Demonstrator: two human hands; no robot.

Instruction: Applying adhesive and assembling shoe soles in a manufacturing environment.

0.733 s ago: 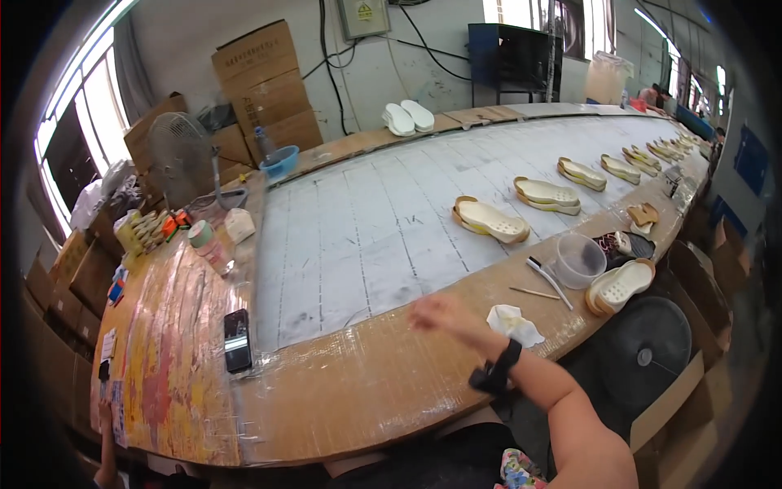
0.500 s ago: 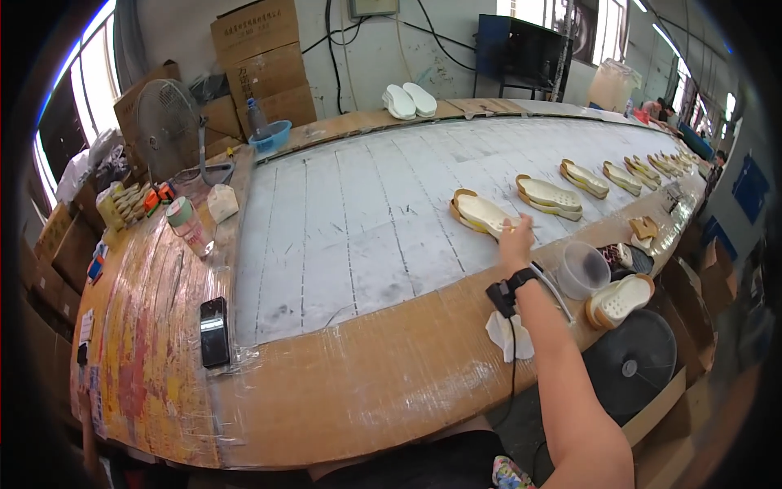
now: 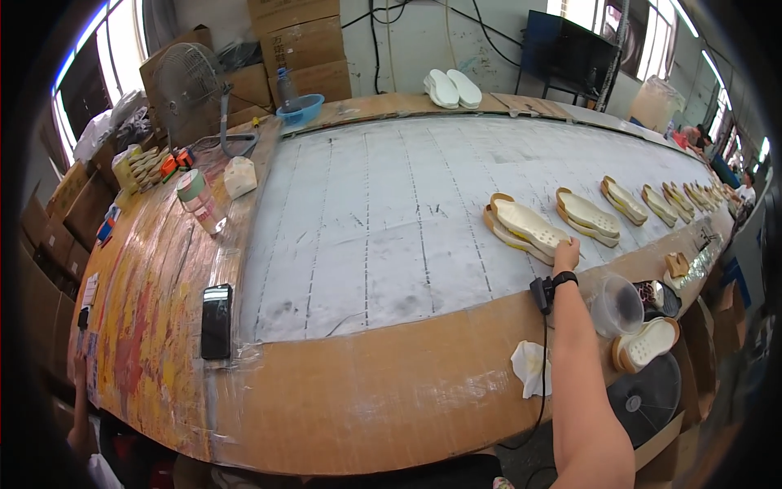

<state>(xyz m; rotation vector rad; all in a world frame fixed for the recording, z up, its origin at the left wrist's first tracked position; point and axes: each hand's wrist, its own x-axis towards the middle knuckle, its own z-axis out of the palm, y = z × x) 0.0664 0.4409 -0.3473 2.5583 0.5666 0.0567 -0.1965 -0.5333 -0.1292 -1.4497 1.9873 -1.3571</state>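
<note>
My right hand (image 3: 566, 254), with a black band and a small black device at the wrist, reaches to the near end of a cream shoe sole (image 3: 529, 224). Its fingers are closed there, touching or very near the rim; what they pinch is too small to make out. This sole, with a tan edge, lies overlapping a second one on the white work surface (image 3: 391, 212). Beyond it a similar pair of soles (image 3: 588, 213) begins a row of several pairs running off to the far right. My left hand is out of view.
Right of my forearm stand a clear plastic tub (image 3: 617, 306) and another sole pair (image 3: 648, 344). A crumpled white cloth (image 3: 531, 368) lies beside my arm. Leftward are a phone (image 3: 217, 322), a bottle (image 3: 200, 202) and a fan (image 3: 189, 77). Another person's arm (image 3: 79, 407) shows at far left.
The view has shifted, so the table's things sit farther right. My right hand stays at the near end of the sole; its raised fingers have come down and closed in.
</note>
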